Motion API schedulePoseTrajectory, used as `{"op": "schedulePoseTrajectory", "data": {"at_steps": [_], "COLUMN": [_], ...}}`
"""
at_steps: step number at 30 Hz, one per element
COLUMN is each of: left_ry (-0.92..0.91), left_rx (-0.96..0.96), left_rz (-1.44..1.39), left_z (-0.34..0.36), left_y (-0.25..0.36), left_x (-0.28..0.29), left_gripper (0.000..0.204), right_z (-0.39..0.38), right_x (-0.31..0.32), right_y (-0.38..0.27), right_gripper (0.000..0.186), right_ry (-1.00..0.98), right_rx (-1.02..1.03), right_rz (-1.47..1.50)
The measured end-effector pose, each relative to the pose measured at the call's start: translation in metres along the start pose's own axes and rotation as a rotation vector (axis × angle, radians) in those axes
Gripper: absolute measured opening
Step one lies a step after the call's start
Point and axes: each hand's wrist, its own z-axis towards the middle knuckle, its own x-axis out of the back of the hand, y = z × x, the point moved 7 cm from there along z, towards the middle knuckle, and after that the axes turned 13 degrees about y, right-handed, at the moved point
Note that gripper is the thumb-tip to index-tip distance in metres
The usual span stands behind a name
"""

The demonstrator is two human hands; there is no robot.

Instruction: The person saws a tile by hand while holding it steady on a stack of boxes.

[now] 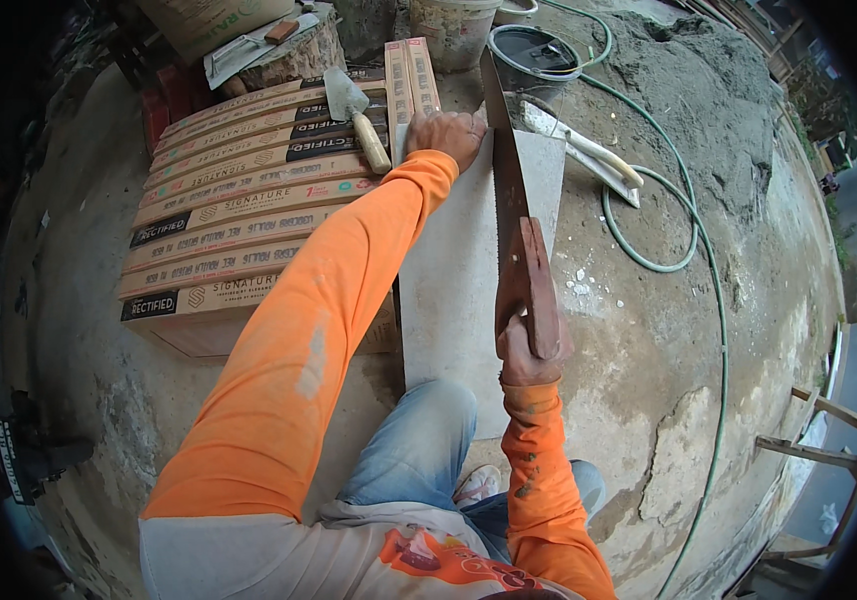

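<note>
My left hand (446, 138) has its fingers curled over the far part of a pale grey board (449, 280), beside two narrow upright boxes (412, 75). My right hand (534, 352) grips the wooden handle of a hand saw (532, 280); its long toothed blade points away from me along the board's right part, and my fingers are partly behind the handle. My left knee (429, 410) is at the board's near part. Just left of my left hand, a trowel with a wooden handle (371, 140) lies on a stack of long cardboard boxes (219, 245).
A stump (284, 70) holds tools; a sack (199, 20) stands behind. Buckets (534, 70), white tools (579, 150), a green hose (699, 240) and wet grey mortar (699, 100) lie beyond and right. A wooden frame (819, 450) stands at the right.
</note>
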Motion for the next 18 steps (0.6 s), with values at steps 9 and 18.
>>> {"op": "schedulePoseTrajectory", "data": {"at_steps": [9,18], "left_ry": [0.102,0.044], "left_rx": [-0.061,-0.043], "left_rz": [-0.048,0.02], "left_z": [-0.003,-0.001], "left_y": [0.006,0.006], "left_x": [0.01,0.008], "left_gripper": [0.045,0.044], "right_z": [-0.017,-0.076], "right_x": [0.012,0.057], "right_y": [0.015,-0.019], "right_gripper": [0.047,0.064], "right_ry": [0.0,-0.041], "right_rx": [-0.214,-0.064], "right_rz": [0.072,-0.084]}}
